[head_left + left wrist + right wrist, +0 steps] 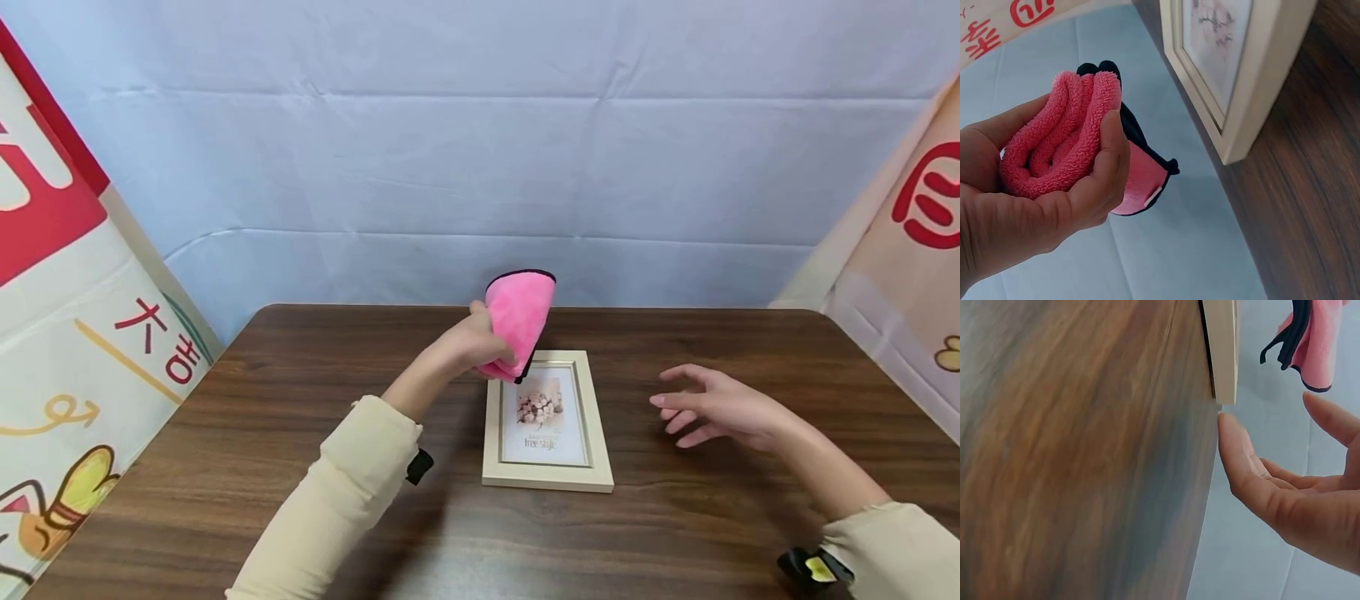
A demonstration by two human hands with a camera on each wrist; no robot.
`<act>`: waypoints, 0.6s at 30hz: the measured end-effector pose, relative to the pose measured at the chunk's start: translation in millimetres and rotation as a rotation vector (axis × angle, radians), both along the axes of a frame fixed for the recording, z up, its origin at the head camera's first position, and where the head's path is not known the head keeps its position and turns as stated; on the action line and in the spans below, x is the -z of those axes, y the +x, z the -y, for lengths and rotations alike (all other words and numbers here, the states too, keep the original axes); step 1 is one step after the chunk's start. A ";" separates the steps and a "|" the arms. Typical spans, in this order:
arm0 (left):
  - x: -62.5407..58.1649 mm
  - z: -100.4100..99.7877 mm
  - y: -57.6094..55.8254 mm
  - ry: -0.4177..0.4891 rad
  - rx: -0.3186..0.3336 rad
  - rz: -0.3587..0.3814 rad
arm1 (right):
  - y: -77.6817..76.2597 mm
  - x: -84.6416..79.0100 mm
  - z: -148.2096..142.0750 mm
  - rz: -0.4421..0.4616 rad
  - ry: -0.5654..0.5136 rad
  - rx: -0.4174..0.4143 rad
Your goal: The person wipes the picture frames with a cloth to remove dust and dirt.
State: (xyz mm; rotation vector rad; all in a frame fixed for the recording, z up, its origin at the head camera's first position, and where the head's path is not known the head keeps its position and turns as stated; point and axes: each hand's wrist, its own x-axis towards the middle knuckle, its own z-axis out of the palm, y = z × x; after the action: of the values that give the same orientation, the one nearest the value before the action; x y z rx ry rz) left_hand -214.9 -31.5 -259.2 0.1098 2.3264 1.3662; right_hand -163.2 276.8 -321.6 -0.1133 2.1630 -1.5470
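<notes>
My left hand (480, 337) grips a pink cloth (522, 312) with black edging, bunched so that its upper part fans out above the fingers. In the left wrist view the cloth (1054, 144) is rolled in thick folds inside the curled fingers and thumb. Below it lies a cream picture frame (596, 425), face up on the table, showing a flower print; the cloth overlaps its top left corner in the head view. To the right of the frame, my right hand (723, 408) hovers over the table with fingers loosely spread and nothing in them.
The dark wooden table (300, 433) ends at a back edge against a pale blue cloth backdrop (450, 167). Printed banners with red lettering hang at the left (90, 333) and the right (900, 275).
</notes>
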 end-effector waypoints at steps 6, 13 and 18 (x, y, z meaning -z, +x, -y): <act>5.0 10.9 2.8 0.020 -0.042 0.010 | -1.7 4.4 18.2 0.058 -0.059 -0.023; 10.7 21.8 5.4 0.074 -0.038 0.034 | -2.9 15.0 41.2 0.131 -0.114 -0.062; 14.1 30.8 8.4 0.074 -0.035 0.022 | -5.3 19.7 51.3 0.138 -0.135 -0.080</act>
State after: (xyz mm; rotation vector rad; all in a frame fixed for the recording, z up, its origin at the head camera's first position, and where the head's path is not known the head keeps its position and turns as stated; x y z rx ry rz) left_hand -206.5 -62.3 -273.2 0.0761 2.2707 1.4632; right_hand -168.5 225.5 -341.3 -0.1314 1.9255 -1.6060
